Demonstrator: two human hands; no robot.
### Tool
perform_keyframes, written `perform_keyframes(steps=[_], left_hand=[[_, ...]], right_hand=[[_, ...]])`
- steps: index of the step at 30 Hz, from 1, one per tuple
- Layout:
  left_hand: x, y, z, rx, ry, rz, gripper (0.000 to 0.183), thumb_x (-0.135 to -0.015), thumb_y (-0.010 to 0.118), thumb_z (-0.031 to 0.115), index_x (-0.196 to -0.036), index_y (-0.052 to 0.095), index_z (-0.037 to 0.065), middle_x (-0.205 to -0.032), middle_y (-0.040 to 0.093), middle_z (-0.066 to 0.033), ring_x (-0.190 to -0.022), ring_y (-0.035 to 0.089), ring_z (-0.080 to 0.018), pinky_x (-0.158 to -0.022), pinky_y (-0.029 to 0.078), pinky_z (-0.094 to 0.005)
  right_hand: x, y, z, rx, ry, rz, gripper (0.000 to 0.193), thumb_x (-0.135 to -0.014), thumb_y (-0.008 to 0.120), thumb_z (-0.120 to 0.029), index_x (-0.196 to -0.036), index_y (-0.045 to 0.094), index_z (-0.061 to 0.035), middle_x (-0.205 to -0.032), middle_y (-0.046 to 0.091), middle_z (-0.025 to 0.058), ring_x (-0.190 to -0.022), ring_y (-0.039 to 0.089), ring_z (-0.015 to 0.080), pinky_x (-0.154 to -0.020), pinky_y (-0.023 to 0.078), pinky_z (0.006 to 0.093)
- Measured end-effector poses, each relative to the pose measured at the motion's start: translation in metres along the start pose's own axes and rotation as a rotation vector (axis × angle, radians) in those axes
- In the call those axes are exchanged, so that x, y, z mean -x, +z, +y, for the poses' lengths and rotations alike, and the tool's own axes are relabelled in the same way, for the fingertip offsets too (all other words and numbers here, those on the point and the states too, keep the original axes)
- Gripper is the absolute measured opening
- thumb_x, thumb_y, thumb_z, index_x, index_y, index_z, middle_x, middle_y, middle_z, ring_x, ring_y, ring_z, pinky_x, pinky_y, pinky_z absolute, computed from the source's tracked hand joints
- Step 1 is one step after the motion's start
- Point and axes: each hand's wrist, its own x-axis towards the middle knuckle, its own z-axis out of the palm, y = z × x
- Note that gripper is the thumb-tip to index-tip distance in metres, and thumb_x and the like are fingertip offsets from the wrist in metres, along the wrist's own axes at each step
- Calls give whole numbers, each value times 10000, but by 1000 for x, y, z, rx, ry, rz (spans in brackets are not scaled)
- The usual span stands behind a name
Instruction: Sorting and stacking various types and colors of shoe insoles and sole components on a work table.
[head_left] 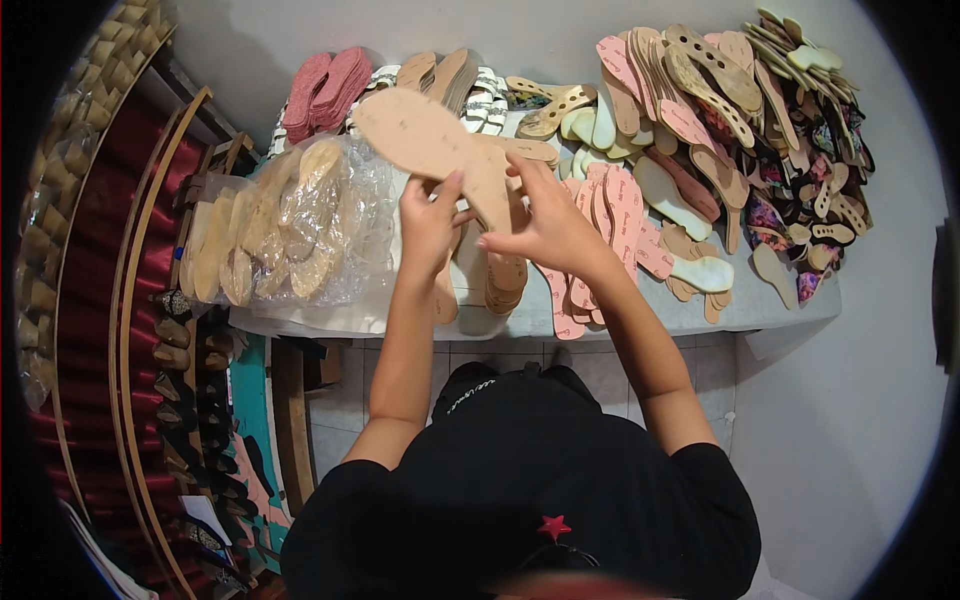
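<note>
Head view: nearest is a black shirt (520,460) with a red star ornament (553,527) in front of it. Two bare forearms reach over a cloth-covered table (775,316). The left hand (428,222) pinches the edge of a tan insole (415,130) near its middle. The right hand (542,215) is spread — thumb by the narrow end, fingertips along the right side — though I cannot tell how firmly it presses. The insole is raised above the table, its broad end pointing up and left.

Beneath the hands stands a stack of tan insoles (506,283); just right of it lie pink insoles (622,215). To the left is a clear plastic bag (368,200) of tan soles (312,215). Farther back sit dusty-red soles (345,80) and, at the right, floral straps (765,222) — all before a pale wall (500,28).
</note>
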Motion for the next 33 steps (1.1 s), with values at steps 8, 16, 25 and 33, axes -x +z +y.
perform_keyframes(steps=[8, 16, 25, 33], left_hand=[[-56, -4, 3, 80, 32, -111, 449, -865, 560, 254, -1224, 401, 36, -1149, 507, -113, -1021, 534, -208, -827, 455, -323], [-80, -69, -43, -238, -167, 81, 484, -867, 486, 423, -1229, 421, 109, -1184, 501, -92, -1097, 475, -235, -870, 388, -369], [-116, -67, -104, -268, -470, 1, 624, -862, 385, 548, -1306, 321, 114, -1383, 283, -103, -1282, 245, -315, -975, 266, -469], [-152, -71, -162, -158, -446, 107, 546, -861, 484, 364, -1310, 321, 101, -1359, 327, -128, -1206, 362, -304, -919, 342, -461]], right_hand=[[-74, -21, 63, 315, -80, 180, 534, -643, 636, -70, -1127, 471, 83, -1007, 496, 234, -949, 507, 374, -844, 419, 391], [-141, -3, 188, 671, 192, -179, 385, -551, 704, -111, -887, 571, 22, -961, 537, 216, -924, 528, 386, -800, 451, 406], [-153, 46, 259, 442, 0, -265, 423, -590, 588, -64, -1011, 607, -29, -961, 546, 220, -939, 526, 365, -842, 433, 397], [-146, 51, 271, 580, 276, -446, 873, -564, 782, -315, -1309, 356, -154, -1277, 352, 146, -1181, 357, 353, -945, 346, 523]])
